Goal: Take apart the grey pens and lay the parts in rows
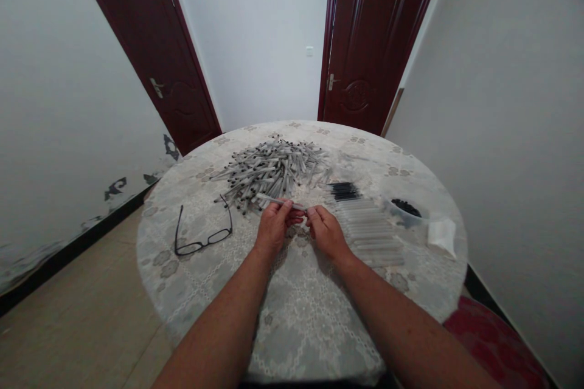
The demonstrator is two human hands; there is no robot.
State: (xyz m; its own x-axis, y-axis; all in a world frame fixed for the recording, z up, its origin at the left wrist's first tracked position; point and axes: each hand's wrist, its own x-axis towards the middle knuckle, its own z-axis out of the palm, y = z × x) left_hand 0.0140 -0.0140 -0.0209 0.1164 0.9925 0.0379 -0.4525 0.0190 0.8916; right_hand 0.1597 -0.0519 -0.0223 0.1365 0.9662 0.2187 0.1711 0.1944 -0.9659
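A slim pale pen (270,198) lies slantwise between my two hands, over the near edge of a heap. My left hand (274,226) is closed around its middle, thumb on top. At its right end, my right hand (327,232) pinches with thumb and forefinger; whether a small part sits in that pinch is hidden. Just beyond my hands spreads a heap of similar pens (269,170) with dark ends. Beside my right hand, clear pen tubes (371,231) lie in a row, and a bunch of thin black sticks (344,191) sits at their far end.
On the right, a clear tub (401,219) holds small black pieces (406,207), with a folded white tissue (441,236) beside it. Black-framed glasses (205,242) lie at left. A patterned cloth covers the round table (301,328). A red seat (495,340) stands at lower right.
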